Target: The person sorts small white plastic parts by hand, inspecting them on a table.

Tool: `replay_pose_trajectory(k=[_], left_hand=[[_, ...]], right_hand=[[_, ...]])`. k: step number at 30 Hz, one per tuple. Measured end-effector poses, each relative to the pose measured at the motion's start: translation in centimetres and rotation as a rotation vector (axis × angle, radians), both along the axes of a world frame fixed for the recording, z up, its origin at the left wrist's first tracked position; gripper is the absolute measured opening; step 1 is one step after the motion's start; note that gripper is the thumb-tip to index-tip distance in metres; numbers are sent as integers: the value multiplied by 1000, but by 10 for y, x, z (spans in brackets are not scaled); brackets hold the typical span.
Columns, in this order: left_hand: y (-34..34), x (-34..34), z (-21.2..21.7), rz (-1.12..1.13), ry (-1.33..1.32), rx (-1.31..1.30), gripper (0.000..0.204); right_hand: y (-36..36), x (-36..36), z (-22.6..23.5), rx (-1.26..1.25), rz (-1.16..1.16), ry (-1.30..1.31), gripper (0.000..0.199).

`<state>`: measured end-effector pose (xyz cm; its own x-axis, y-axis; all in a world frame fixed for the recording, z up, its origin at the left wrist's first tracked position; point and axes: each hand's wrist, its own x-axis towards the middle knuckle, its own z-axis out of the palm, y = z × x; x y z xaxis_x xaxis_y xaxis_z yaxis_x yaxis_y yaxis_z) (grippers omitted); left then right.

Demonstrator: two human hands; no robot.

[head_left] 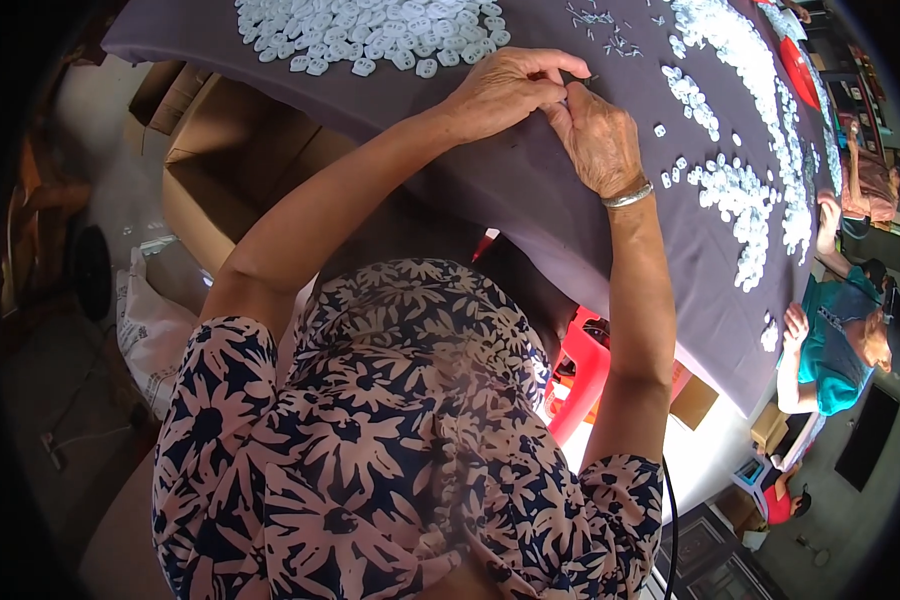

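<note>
My left hand (505,92) and my right hand (602,142) meet above the grey cloth of the table (440,165). The fingers of both are bent and pinched together at the tips. Whatever is between them is too small and too covered to name. A silvery bracelet (630,196) circles my right wrist. Just beyond my left hand is a big heap of small white plastic pieces with holes (370,35). Farther off, past my fingertips, lie scattered thin grey pins or screws (610,35).
More small white pieces spread along the right of the table, in a long heap (760,75) and a nearer cluster (738,205). An open cardboard box (210,180) stands left, below the table edge. A red plastic stool (582,370) is under it. A person in teal (835,335) sits at right.
</note>
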<state>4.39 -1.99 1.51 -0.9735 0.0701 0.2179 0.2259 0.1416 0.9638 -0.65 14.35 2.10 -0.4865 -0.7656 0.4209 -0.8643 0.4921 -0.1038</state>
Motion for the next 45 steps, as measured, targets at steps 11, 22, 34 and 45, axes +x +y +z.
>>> replay_pose_trajectory(k=[11,22,34,45], left_hand=[[2,1,0,20,9,27,32],[-53,-20,31,679,526,-347,14],[-36,-2,36,522,197,115,21],[15,12,15,200,-96,3,48]], right_hand=[[-1,5,3,-94,25,-129,25],[1,4,7,-412,-123,-397,30],[6,5,11,-310,-18,-330,18],[136,-24,32,-862,-354,-543,34]])
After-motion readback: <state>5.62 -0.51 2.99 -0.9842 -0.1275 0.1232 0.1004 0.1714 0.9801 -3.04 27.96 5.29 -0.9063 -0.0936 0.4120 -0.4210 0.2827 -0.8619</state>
